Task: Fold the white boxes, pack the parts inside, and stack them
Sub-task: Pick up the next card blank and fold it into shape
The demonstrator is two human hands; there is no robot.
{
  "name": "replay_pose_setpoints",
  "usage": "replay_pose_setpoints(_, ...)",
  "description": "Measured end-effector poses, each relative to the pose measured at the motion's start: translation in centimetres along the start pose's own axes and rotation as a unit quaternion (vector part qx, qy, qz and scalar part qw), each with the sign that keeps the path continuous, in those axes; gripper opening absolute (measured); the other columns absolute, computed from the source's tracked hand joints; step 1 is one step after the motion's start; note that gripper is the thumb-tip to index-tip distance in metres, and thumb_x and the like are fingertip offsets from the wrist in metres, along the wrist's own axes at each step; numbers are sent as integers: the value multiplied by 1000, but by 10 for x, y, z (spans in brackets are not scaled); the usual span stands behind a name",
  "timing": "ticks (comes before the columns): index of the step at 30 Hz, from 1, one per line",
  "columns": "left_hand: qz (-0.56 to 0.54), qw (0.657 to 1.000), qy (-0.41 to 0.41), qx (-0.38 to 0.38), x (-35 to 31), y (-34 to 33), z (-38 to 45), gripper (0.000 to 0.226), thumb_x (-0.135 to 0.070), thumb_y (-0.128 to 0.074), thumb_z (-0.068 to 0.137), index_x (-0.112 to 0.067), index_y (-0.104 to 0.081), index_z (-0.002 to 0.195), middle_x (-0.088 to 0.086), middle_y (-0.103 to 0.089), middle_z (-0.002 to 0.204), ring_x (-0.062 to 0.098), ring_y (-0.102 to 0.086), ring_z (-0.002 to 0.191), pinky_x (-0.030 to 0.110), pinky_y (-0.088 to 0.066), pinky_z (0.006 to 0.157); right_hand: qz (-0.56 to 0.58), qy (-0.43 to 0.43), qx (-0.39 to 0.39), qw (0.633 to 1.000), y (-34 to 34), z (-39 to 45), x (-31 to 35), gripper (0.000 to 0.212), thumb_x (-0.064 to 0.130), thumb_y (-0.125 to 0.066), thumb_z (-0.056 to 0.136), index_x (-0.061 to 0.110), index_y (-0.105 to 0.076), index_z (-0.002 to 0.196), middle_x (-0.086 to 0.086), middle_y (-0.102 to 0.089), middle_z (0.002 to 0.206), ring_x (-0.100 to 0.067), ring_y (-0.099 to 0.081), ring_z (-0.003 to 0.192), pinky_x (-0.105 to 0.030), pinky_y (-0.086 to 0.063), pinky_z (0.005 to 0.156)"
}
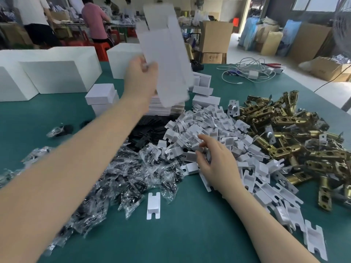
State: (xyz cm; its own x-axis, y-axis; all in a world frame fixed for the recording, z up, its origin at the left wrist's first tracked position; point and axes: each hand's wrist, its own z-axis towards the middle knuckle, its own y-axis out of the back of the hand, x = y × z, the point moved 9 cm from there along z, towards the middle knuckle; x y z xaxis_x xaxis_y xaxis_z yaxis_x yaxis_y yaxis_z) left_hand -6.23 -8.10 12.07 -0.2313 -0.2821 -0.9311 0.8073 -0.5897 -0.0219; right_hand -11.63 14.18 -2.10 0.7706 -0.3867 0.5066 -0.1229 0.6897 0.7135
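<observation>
Head view. My left hand (141,73) is holding a flat, unfolded white box blank (165,59) up in the air, above the stack of flat blanks (167,109). My thumb is pinching the blank's left edge, and the sheet is extending up and to the right of my fingers, blurred. My right hand (214,160) is reaching into the pile of white folded inserts (205,133), just in front of the stack. Its fingers are curling loosely among the inserts; I cannot tell whether they are gripping one. The brass latch parts (296,130) are lying right of the insert pile, the bagged black parts (133,177) left of it. One insert (153,205) is lying alone on the green table (190,234), nearer me than the pile.
</observation>
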Motion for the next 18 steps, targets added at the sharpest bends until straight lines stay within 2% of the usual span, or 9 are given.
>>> replay_pose_setpoints(2, -147, 979, 126, 54, 27, -17, -46, 12, -10, -52, 100, -18, -56, 107, 4, -71, 106, 18, -73, 89, 35, -60, 66, 25, -12, -5, 1000, 3, -1, -1, 40, 24, -59, 97, 19, -52, 135, 8, -62, 114, -7, -55, 102, -28, -43, 80)
replay_pose_setpoints(4, -163, 968, 179, 71, 53, -22, -86, 13, -10, -55, 98, -18, -57, 108, 2, -73, 102, 16, -74, 86, 32, -60, 64, 68, -37, -42, 996, 11, -4, -6, 33, 23, -58, 98, 15, -55, 130, 9, -61, 114, -2, -52, 101, -27, -41, 80)
replay_pose_setpoints(6, -145, 969, 190, 60, 76, -19, -109, 12, -10, -55, 99, -18, -58, 107, 3, -74, 102, 20, -73, 92, 36, -61, 70, 116, -65, -102, 986, 24, -7, -12, 28, 16, -55, 99, 12, -58, 126, 7, -64, 111, -7, -59, 100, -28, -47, 81)
replay_pose_setpoints(8, -121, 974, 184, 50, 94, -15, -119, 13, -12, -55, 99, -19, -59, 110, 4, -72, 103, 21, -71, 96, 37, -58, 75, 152, -76, -146, 975, 35, -12, -17, 26, 17, -50, 101, 15, -60, 125, 9, -67, 100, -2, -62, 82, -16, -46, 70)
replay_pose_setpoints(10, -94, 979, 172, 63, 107, -16, -125, 19, -15, -56, 100, -20, -58, 118, 2, -70, 106, 16, -68, 95, 32, -55, 76, 174, -81, -152, 970, 38, -14, -19, 25, 23, -48, 103, 20, -61, 124, 13, -65, 89, 1, -58, 65, -9, -41, 57)
replay_pose_setpoints(11, -93, 977, 174, 74, 113, -18, -127, 21, -16, -56, 100, -21, -57, 120, 1, -70, 108, 15, -68, 95, 32, -56, 77, 173, -79, -140, 972, 36, -13, -19, 25, 25, -49, 102, 20, -62, 123, 13, -65, 87, 2, -58, 64, -9, -42, 56)
replay_pose_setpoints(15, -192, 946, 246, 86, 133, -22, -137, 17, -18, -54, 101, -25, -66, 112, -2, -75, 99, 14, -72, 82, 31, -58, 65, 92, -53, -76, 991, 23, -7, -16, 29, 23, -59, 97, 20, -66, 125, 7, -65, 112, -5, -60, 99, -35, -54, 84)
replay_pose_setpoints(16, -216, 938, 258, 86, 137, -23, -138, 18, -19, -54, 101, -26, -68, 108, -2, -76, 97, 13, -72, 80, 30, -59, 65, 81, -34, -64, 994, 19, -6, -12, 31, 20, -59, 96, 18, -66, 126, 4, -64, 121, -6, -57, 109, -36, -52, 91)
replay_pose_setpoints(18, -248, 926, 272, 86, 142, -23, -140, 20, -20, -53, 101, -27, -72, 103, -2, -76, 97, 12, -71, 81, 30, -60, 69, 74, 5, -36, 997, 13, -6, -2, 36, 14, -53, 94, 15, -66, 128, -1, -60, 134, -5, -49, 120, -28, -44, 102)
